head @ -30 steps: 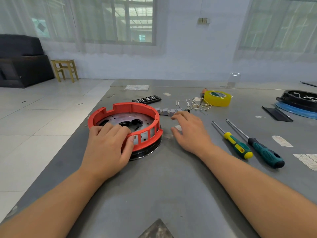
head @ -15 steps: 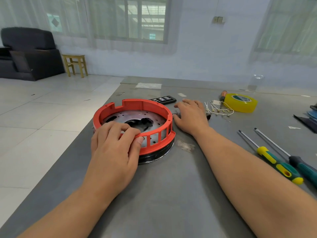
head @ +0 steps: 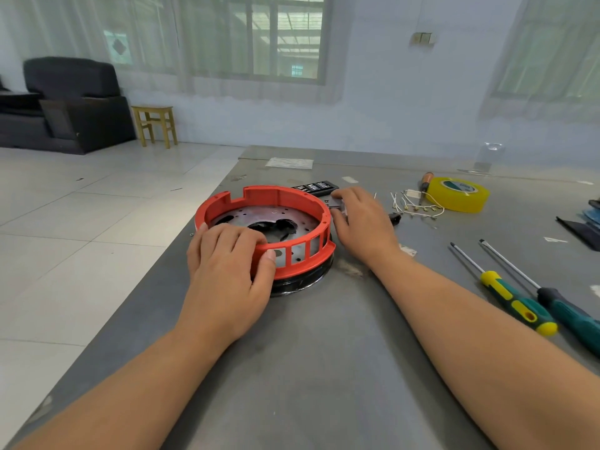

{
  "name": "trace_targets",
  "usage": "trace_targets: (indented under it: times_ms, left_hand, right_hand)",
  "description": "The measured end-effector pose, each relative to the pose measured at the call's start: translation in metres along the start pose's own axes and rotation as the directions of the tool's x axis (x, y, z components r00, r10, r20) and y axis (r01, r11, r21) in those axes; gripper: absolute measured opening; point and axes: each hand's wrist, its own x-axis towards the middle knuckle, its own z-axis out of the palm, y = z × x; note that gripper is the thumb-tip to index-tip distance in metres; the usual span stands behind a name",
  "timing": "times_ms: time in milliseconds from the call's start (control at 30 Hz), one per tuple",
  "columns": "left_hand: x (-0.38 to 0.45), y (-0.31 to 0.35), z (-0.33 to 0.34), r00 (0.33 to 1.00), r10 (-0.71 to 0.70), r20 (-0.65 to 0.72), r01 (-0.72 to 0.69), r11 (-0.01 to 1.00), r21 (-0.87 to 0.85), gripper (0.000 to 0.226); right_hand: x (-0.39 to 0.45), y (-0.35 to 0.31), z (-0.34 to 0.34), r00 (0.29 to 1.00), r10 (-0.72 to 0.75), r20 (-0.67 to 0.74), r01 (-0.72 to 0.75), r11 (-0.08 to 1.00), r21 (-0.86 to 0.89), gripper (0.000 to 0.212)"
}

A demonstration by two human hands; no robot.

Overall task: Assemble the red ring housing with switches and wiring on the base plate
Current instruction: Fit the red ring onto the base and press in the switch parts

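The red ring housing (head: 279,198) sits on a round metal base plate (head: 259,216) with holes, over a black lower rim, on the grey table. My left hand (head: 227,271) grips the ring's near wall, fingers curled over the rim and thumb on the slotted outside. My right hand (head: 363,222) lies just right of the ring, and its fingers pinch small grey switches (head: 336,204) beside the ring's wall. Loose white wires with terminals (head: 418,207) lie to the right of that hand.
A yellow tape roll (head: 457,194) stands behind the wires, with a small screwdriver (head: 423,185) beside it. Two green-handled screwdrivers (head: 519,303) lie at the right. A black bit case (head: 315,186) sits behind the ring. The table's left edge runs close to the ring.
My right hand moved left and forward from the table's middle to the switches beside the ring and curled onto them. My left hand kept its hold on the ring.
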Motion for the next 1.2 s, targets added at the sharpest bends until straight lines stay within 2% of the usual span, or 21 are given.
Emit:
trace_targets:
  times_ms: [233, 333, 467, 633, 767, 1033, 1200]
  left_hand:
    - [-0.002, 0.004, 0.000, 1.000, 0.012, 0.018, -0.013, 1.000, 0.017, 0.040]
    - [-0.003, 0.007, 0.002, 0.997, 0.074, 0.022, -0.074, 0.997, 0.027, 0.044]
    - [-0.004, 0.007, 0.006, 0.990, 0.137, 0.026, -0.138, 0.990, 0.041, 0.045]
    - [-0.003, 0.003, 0.004, 0.987, 0.157, 0.037, -0.157, 0.987, -0.022, 0.047]
    - [-0.007, 0.008, -0.003, 0.986, 0.166, -0.032, -0.168, 0.981, -0.098, 0.047]
    - [-0.021, 0.021, -0.006, 0.960, 0.260, -0.106, -0.275, 0.948, -0.159, 0.037]
    - [-0.022, 0.020, -0.007, 0.952, 0.278, -0.128, -0.300, 0.930, -0.214, 0.034]
  right_hand:
    - [-0.050, -0.028, -0.034, 0.988, 0.127, -0.088, -0.093, 0.942, 0.323, 0.029]
    - [-0.074, -0.041, -0.050, 0.991, 0.055, -0.121, -0.001, 0.915, 0.403, 0.032]
    - [-0.101, -0.060, -0.063, 0.993, -0.010, -0.116, 0.068, 0.860, 0.506, 0.048]
    - [-0.115, -0.077, -0.066, 0.991, -0.079, -0.109, 0.125, 0.844, 0.521, 0.041]
    - [-0.114, -0.081, -0.067, 0.989, -0.125, -0.082, 0.150, 0.840, 0.522, 0.038]
    - [-0.111, -0.078, -0.065, 0.959, -0.244, -0.144, 0.283, 0.848, 0.448, 0.031]
    - [-0.111, -0.078, -0.065, 0.954, -0.259, -0.152, 0.300, 0.832, 0.466, 0.029]
